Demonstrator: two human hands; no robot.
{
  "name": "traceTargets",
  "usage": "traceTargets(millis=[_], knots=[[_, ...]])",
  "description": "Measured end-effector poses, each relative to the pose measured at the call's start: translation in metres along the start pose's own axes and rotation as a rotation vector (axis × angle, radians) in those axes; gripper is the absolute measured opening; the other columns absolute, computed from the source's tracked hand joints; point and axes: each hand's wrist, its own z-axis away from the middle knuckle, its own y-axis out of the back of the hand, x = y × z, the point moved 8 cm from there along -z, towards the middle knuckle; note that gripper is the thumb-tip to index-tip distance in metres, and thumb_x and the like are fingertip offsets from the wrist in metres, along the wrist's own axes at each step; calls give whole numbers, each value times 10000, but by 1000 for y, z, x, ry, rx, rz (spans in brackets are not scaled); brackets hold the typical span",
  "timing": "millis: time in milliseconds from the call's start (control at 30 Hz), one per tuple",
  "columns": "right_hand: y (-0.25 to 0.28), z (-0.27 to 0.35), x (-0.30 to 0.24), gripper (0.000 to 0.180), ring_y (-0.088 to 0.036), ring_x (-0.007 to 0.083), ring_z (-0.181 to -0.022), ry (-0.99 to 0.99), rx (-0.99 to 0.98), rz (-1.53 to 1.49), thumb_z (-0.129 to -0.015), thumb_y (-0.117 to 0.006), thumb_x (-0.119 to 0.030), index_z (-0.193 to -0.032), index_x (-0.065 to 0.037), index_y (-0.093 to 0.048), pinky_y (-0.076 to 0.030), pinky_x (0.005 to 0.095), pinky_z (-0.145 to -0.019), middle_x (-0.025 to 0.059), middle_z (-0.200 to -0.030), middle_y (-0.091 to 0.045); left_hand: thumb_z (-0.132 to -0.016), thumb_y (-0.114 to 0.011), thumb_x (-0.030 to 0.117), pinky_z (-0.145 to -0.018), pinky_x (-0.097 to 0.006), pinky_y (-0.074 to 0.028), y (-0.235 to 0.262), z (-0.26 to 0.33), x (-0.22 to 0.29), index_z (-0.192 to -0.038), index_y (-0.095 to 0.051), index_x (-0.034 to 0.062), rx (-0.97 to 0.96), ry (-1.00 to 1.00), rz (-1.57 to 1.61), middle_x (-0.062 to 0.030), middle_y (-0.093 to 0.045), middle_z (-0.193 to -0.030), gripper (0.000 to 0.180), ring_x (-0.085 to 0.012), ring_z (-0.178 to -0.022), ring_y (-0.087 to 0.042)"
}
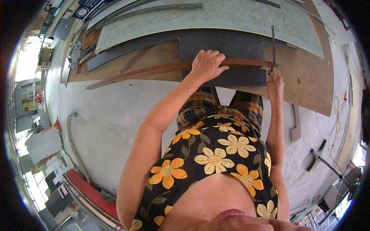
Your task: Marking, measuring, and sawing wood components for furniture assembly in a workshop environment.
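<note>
A long reddish-brown strip [154, 69] runs across the board on the table, its left end reaching past the board's near edge. My left hand [208, 65] is closed over the strip from above, near its middle. At the strip's right end, my right hand [275, 79] is closed around the near end of a thin, dark, straight blade-like tool [273, 44]. The tool points away from me, across the strip's end. Its exact kind is not clear, and my fingers hide its grip. A dark grey panel [223, 46] lies beneath the strip.
A brown board [308, 86] bears the panel, with a pale patterned sheet [216, 19] beyond. Grey strips [127, 54] and loose tools lie at the far left. A brown offcut [296, 125] and a fan [348, 183] are at right, a red bench [90, 194] at lower left.
</note>
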Motion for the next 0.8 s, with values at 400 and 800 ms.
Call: traceTargets(millis=[400, 800], knots=[[-18, 54, 47, 310, -621, 340, -1101, 12, -29, -191, -1019, -422, -135, -1247, 42, -536, -476, 394, -903, 223, -1116, -659, -703, -790, 439, -785, -395, -458, 3, 11, 8, -880, -652, 134, 0, -120, 25, -29, -608, -881, 379, -233, -908, -602], [-15, 37, 58, 321, -621, 318, -1094, 55, -16, -226, -1028, -408, -158, -1249, 28, -549, -481, 396, -907, 208, -1141, -654, -731, -762, 439, -749, -386, -433, 12, 27, -18, -888, -647, 129, 42, -104, 13, -31, -600, -850, 366, -235, -889, -607]])
